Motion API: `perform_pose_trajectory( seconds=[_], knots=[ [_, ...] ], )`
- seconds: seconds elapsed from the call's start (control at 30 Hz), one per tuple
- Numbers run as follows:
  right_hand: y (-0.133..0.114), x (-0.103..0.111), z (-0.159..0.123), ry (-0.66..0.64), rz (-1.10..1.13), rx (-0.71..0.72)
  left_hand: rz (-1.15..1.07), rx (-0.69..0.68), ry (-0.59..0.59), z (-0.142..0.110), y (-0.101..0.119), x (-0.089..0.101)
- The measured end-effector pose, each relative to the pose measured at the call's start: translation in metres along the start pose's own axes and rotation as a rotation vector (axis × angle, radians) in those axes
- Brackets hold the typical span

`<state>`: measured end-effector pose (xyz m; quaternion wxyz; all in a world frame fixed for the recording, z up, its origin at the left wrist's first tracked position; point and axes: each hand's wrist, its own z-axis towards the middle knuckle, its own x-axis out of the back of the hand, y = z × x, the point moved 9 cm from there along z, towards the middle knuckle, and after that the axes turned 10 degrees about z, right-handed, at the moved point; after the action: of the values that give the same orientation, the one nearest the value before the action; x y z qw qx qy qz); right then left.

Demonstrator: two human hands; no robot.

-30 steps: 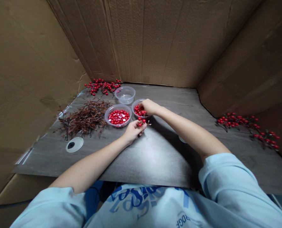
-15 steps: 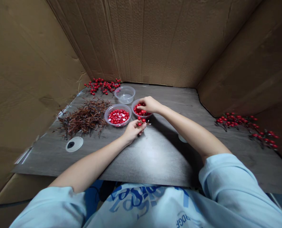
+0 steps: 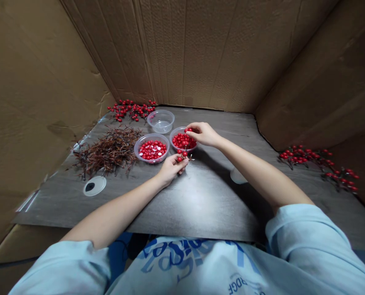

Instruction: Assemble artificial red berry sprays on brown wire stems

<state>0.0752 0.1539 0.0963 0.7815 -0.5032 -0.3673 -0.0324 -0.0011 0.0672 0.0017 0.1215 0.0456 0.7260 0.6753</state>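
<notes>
My left hand point(image 3: 171, 169) is closed on a small artificial berry sprig point(image 3: 182, 156), whose red berries stand up past the fingertips. Above the right-hand tub point(image 3: 172, 144) of red berries, my right hand point(image 3: 203, 133) pinches a single red berry point(image 3: 189, 130) between thumb and fingers. Left of that tub, close to my left hand, stands a second clear tub point(image 3: 137, 155) with red berries and some whitish pieces in it. Part of the sprig overlaps the right-hand tub's near side in the view.
A clear plastic tub point(image 3: 161, 128) stands behind. Brown bare stems point(image 3: 108, 151) are heaped at left, with a white disc point(image 3: 94, 186) in front. Berry branches lie at back left point(image 3: 131, 110) and right point(image 3: 319, 163). A whitish object point(image 3: 238, 176) is partly under my right forearm. Cardboard walls point(image 3: 200, 57) enclose the table.
My right hand has lifted out of the berries in the right-hand tub and moved slightly right, with a berry now showing at its fingertips. My left hand still holds the sprig in nearly the same place.
</notes>
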Motion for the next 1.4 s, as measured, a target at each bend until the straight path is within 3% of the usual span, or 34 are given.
perform_pose_trajectory(
  seconds=[0.17, 0.27, 0.43, 0.6, 0.77, 1.4],
  knots=[
    [0.011, -0.003, -0.009, -0.044, 0.186, -0.125, -0.002, -0.006, 0.002, 0.001, 0.001, 0.0],
    [0.016, -0.001, -0.01, -0.009, 0.179, -0.15, -0.002, 0.002, 0.013, 0.001, 0.0, 0.001],
    [0.005, 0.007, -0.018, 0.049, -0.02, -0.032, -0.023, 0.004, 0.015, 0.002, -0.002, 0.002],
    [-0.022, 0.001, -0.045, -0.066, -0.135, 0.162, -0.03, -0.014, -0.026, 0.002, -0.002, 0.0],
    [-0.033, -0.007, -0.075, -0.109, -0.222, 0.262, -0.029, 0.01, -0.032, 0.002, -0.004, 0.0],
    [-0.032, -0.014, -0.1, 0.034, -0.52, 0.212, 0.062, 0.026, -0.085, 0.002, -0.006, -0.004]
  ],
)
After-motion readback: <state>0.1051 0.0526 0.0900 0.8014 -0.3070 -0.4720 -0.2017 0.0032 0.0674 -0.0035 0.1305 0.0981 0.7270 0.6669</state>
